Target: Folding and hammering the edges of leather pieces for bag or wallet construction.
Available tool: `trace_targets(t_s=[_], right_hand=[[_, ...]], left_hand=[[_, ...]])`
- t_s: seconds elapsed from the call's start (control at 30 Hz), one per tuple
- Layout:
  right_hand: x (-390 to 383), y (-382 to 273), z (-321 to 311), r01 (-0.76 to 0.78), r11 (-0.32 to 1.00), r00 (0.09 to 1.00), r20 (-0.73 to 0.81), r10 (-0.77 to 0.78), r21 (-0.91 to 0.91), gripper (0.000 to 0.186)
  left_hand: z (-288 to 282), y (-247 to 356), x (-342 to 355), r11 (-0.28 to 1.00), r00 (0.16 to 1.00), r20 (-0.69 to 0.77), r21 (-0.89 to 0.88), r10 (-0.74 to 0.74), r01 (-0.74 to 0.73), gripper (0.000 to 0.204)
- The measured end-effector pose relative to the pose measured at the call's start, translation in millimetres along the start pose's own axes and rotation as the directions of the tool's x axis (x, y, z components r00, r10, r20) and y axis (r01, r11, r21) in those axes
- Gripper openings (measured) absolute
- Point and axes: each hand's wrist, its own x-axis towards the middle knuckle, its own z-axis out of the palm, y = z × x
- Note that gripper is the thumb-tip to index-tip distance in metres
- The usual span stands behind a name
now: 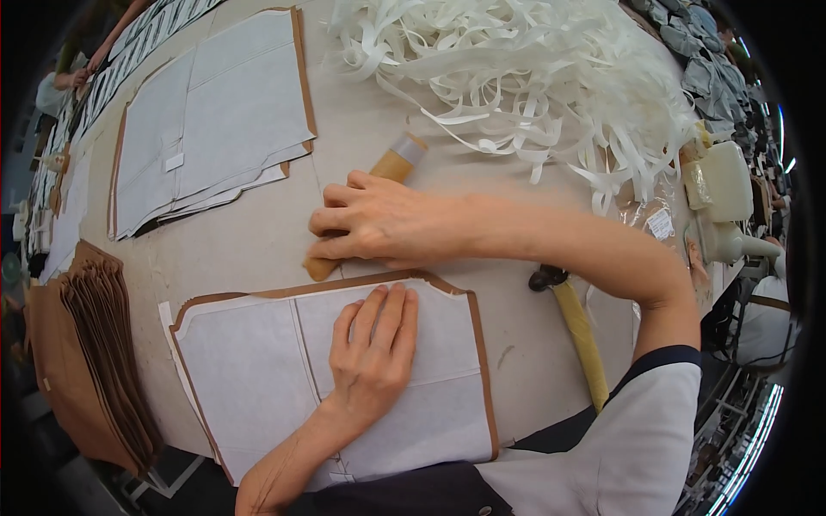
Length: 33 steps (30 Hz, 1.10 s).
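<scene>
In front of me lies a white-lined panel [249, 361] with brown edges and a seam down it. My left hand [374, 344] rests flat on it, fingers stretched toward the far edge, holding nothing. Just beyond that edge, my right hand [383, 225] curls its fingers over a yellow-brown stick-like tool [396, 163]. A grey band wraps the tool's far end, and its rounded near end shows below my fingers. The palm hides its middle, so its exact kind is unclear. My right forearm crosses in from the right.
Similar panels [232, 86] are stacked at the far left, folded brown pieces [86, 361] at the near left. White ribbon strips [533, 77] heap at the far right. A hammer [581, 335] lies under my right arm, near a pale plastic bottle [727, 181]. Another person's hand [76, 79] shows top left.
</scene>
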Motion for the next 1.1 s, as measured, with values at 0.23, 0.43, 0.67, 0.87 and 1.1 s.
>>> trace_targets(t_s=[0.23, 0.43, 0.67, 0.87, 1.1], right_hand=[[-30.1, -9.5, 9.7, -0.48, 0.875, 0.805, -0.425, 0.413, -0.058, 0.045], [-44.2, -38.4, -6.6, -0.563, 0.776, 0.812, -0.368, 0.454, -0.286, 0.044], [28.0, -81.2, 18.8, -0.488, 0.837, 0.789, -0.283, 0.545, 0.25, 0.028], [116.4, -90.6, 83.0, -0.528, 0.79, 0.748, -0.27, 0.606, 0.311, 0.015], [146.8, -102.6, 107.9, -0.514, 0.813, 0.711, -0.395, 0.582, 0.273, 0.01]], left_hand=[[-2.1, -4.6, 7.5, 0.998, 0.996, 0.065, -0.024, 0.059, -0.057, 0.039], [1.5, 5.3, -4.8, 0.985, 0.988, 0.061, 0.091, 0.143, -0.148, 0.038], [-35.7, -23.0, -54.8, 0.979, 0.99, -0.036, -0.145, 0.138, -0.142, 0.037], [-91.7, -141.7, -91.0, 0.981, 0.957, -0.217, 0.003, -0.191, 0.196, 0.028], [-107.5, -228.4, -90.5, 0.92, 0.959, -0.005, -0.283, -0.283, 0.27, 0.027]])
